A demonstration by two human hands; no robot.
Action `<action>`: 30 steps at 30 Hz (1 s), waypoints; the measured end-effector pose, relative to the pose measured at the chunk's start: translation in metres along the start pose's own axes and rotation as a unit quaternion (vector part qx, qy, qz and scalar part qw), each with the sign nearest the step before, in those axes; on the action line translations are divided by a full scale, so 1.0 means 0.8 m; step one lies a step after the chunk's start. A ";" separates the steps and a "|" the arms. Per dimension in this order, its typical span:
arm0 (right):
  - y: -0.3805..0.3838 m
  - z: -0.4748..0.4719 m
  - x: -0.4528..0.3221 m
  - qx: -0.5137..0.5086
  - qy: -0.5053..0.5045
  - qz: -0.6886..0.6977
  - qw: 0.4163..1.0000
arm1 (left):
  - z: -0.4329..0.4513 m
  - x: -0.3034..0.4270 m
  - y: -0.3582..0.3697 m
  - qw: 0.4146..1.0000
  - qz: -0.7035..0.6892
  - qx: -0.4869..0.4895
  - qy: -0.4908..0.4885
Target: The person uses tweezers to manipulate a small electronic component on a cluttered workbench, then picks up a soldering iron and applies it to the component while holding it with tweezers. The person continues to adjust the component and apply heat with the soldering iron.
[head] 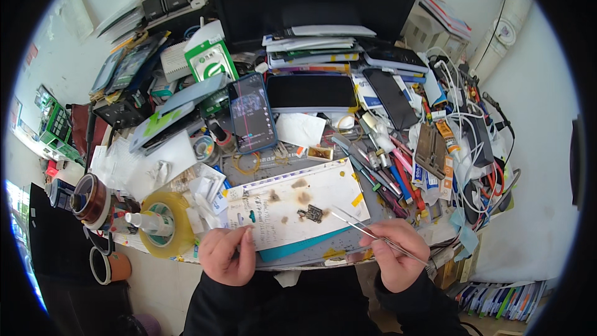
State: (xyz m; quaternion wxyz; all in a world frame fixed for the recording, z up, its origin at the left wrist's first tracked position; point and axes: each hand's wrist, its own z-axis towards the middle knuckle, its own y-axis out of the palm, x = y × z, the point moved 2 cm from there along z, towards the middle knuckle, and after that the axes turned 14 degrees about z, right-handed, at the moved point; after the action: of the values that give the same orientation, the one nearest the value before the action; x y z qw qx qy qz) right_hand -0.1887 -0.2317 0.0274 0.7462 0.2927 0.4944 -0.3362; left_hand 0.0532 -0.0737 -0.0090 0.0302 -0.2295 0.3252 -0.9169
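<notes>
My right hand (402, 253) holds metal tweezers (350, 222), their two tips apart and pointing left. Just left of the tips, a small dark circuit board (313, 213) lies on a white sheet (333, 179) with brown scorch marks and handwriting. The tips appear clear of the board. My left hand (228, 254) is at the sheet's lower left corner, fingers curled and the thumb against the index finger. I see nothing held there. A teal sheet (303, 245) shows from under the white one.
A roll of clear tape (148, 242) with a white bottle (156, 223) stands left. A lit phone (252, 114) leans behind the sheet, near a dark-screened phone (310, 92). Screwdrivers and other hand tools (373, 168) crowd the right, beside tangled cables (466, 121). A monitor (322, 0) rises behind.
</notes>
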 end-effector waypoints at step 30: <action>-0.019 0.020 0.064 -0.197 -0.069 -0.031 0.977 | -0.020 0.072 0.038 0.974 0.014 -0.110 0.196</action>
State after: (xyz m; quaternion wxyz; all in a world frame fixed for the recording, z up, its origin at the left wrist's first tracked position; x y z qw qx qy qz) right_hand -0.1772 -0.2640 -0.0164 0.8109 0.1007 0.5071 -0.2741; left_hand -0.0083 -0.0997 -0.0153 -0.0472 -0.0425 0.4267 -0.9022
